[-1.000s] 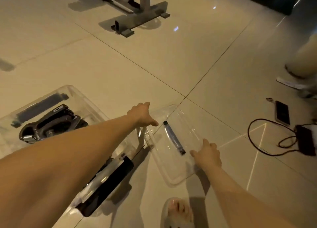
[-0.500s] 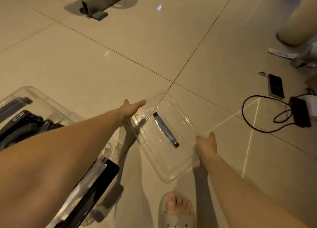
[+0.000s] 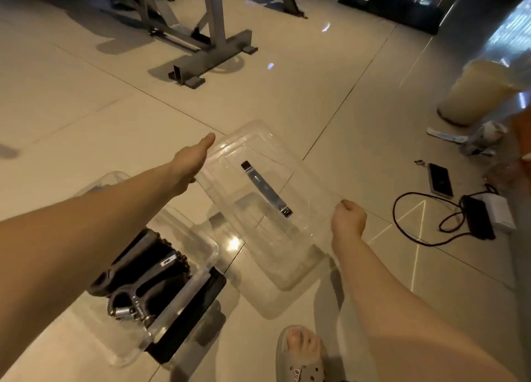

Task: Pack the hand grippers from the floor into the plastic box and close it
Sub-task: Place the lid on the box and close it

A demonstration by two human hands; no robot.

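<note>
A clear plastic lid [image 3: 287,249] with a dark handle strip hangs above the floor, tilted, between both hands. My left hand [image 3: 192,159] grips its far left edge, thumb on top. My right hand [image 3: 349,219] is closed on its right edge. The clear plastic box [image 3: 161,321] stands open on the floor at lower left, partly hidden by my left forearm. Black hand grippers [image 3: 143,281] with metal springs lie inside it. A black latch [image 3: 189,321] runs along the box's near right side.
A grey metal equipment stand [image 3: 207,57] sits on the tiles at the back. To the right lie a phone [image 3: 439,179], a black cable with a charger [image 3: 477,216], and a beige bin [image 3: 474,94]. My sandalled foot [image 3: 301,353] is at the bottom.
The lid has left the floor and risen, held at both edges. My right hand has closed on its right edge. The camera has tilted up, showing more of the box and stand.
</note>
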